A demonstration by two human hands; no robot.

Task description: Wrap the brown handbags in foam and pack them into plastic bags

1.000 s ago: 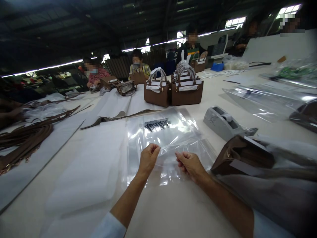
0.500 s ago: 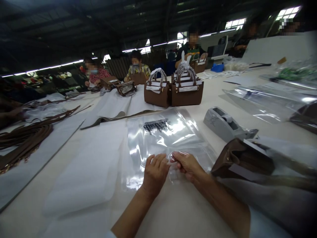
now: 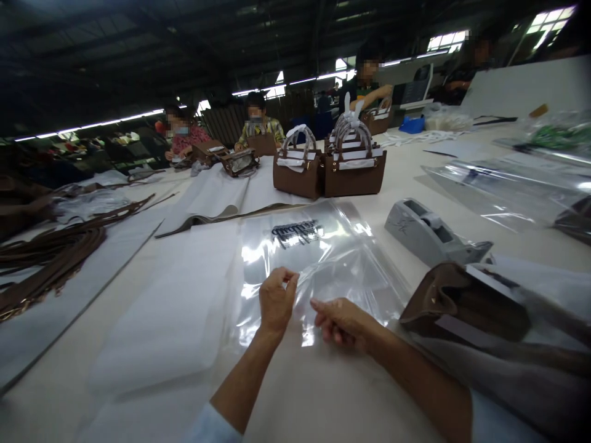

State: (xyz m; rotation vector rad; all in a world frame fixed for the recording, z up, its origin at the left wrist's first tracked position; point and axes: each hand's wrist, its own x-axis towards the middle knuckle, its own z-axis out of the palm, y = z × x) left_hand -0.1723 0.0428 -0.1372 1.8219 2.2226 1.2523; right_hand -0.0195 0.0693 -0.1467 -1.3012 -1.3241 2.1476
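A stack of clear plastic bags (image 3: pixel 355 271) with black printing lies flat on the table in front of me. My left hand (image 3: pixel 277 301) is closed, with thumb and fingers pinching the near edge of the top plastic bag and raising it slightly. To the right of it, my right hand (image 3: pixel 344 321) has its fingers curled and its thumb and forefinger together at the near edge of the plastic. What exactly lies between those fingertips is hard to see. Beside my right forearm lies a brown handbag (image 3: pixel 466 298) under translucent wrapping.
A grey tape dispenser (image 3: pixel 434 231) stands right of the bags. Brown handbags (image 3: pixel 353 175) with wrapped handles stand beyond. White sheets (image 3: pixel 170 307) and brown straps (image 3: pixel 60 258) lie left. Clear plastic (image 3: pixel 503 184) lies far right. Co-workers (image 3: pixel 261 126) sit across the table.
My hands have moved apart. The left one went up and left with the bag's edge, while the right one dropped slightly nearer to me. A co-worker at the back has raised an arm.
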